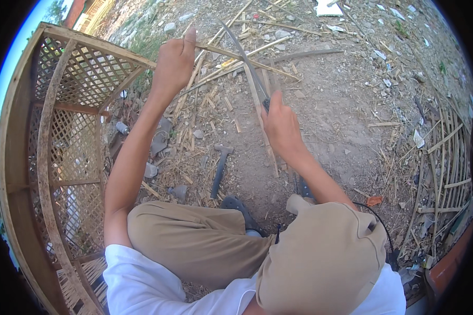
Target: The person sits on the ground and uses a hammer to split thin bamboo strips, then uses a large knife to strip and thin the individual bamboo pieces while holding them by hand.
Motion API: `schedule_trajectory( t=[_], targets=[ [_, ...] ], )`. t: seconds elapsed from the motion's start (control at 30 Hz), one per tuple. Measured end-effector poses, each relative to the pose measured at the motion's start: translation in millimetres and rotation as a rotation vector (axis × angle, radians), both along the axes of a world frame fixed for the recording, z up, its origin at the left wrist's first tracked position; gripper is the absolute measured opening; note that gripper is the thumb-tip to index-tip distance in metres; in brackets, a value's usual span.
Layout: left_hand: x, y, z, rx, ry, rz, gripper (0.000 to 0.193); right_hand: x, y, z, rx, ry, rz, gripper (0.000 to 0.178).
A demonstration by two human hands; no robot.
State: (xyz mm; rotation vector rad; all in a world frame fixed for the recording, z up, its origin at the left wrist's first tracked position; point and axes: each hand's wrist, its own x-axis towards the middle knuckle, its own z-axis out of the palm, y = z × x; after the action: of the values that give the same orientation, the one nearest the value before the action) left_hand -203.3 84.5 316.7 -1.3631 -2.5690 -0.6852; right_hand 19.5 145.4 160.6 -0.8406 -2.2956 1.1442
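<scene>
My left hand (174,64) is closed round one end of a thin bamboo strip (273,69), its thumb pointing up. The strip reaches out to the right and slopes slightly down. In my right hand (284,128) is the dark handle of a long machete (251,71), its blade tilted up and to the left. The blade crosses the strip to the right of my left hand; whether it touches is hard to tell. A hammer (220,170) with a dark handle lies on the ground between my forearms, in front of my shoe (238,209).
On the left stands a wooden frame with lattice panels (79,134). Loose bamboo strips (255,100) and chips litter the dirt ahead. A grid of slats (446,163) lies at the far right. Stones (170,28) and scraps are scattered farther off.
</scene>
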Motion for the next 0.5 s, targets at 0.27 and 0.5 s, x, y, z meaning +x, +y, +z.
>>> schedule_trajectory(
  t=[0.27, 0.5],
  targets=[
    [1, -2, -5, 0.003, 0.018, -0.089, 0.076, 11, 12, 5, -0.163, -0.026, -0.032, 0.029],
    [24, -2, 1, 0.043, 0.087, -0.290, 0.070, 14, -10, 76, -0.178, 0.227, 0.124, 0.026]
  ],
)
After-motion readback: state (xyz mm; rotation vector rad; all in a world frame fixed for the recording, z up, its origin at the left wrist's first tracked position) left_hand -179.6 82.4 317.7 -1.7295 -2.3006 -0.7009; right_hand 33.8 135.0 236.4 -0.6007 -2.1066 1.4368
